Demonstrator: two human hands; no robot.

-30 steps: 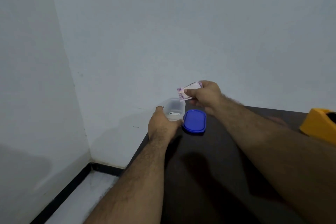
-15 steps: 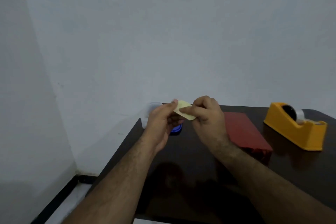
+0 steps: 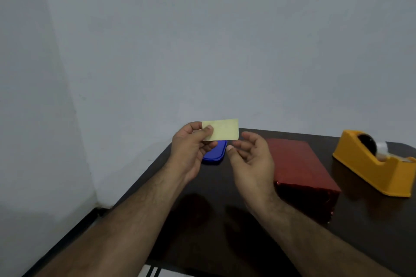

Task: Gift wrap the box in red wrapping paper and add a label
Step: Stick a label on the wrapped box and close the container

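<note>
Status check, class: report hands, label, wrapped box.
Left hand pinching yellow label. Right hand open, empty. Red-wrapped box on table, no label visible. Nothing in the way.

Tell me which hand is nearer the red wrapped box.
Right. The right hand hovers open just beside the red wrapped box; the left hand is farther off, holding the yellow label.
</note>
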